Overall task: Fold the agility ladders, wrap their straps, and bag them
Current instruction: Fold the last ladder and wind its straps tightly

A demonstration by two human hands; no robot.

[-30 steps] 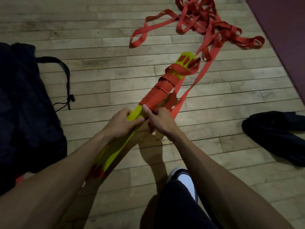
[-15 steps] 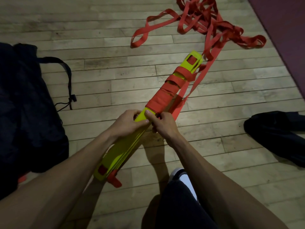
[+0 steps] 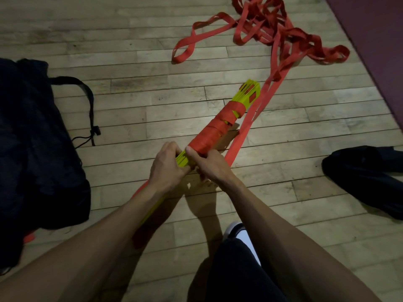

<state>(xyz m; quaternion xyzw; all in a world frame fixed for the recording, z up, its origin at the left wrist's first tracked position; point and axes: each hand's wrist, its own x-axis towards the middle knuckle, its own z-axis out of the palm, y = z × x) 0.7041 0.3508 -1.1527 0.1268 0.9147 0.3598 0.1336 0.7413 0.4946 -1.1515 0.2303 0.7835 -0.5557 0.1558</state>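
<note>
Since the earlier frame the rung bundle (image 3: 247, 95) has turned, its fanned far end now showing. Left hand (image 3: 168, 168) and right hand (image 3: 209, 163) both grip the bundle mid-length, held above the wood floor (image 3: 152, 101), right thumb on the wrapped red strap (image 3: 214, 129). Loose strap trails up to a tangled pile (image 3: 281, 35); 1 dark bag (image 3: 32, 138) lies left, another dark bag (image 3: 368, 173) right.

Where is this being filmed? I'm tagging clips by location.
Probably a gym or sports hall: a worn wooden strip floor, a dark red mat along its edge, and an agility ladder bundle with loose red straps.
</note>
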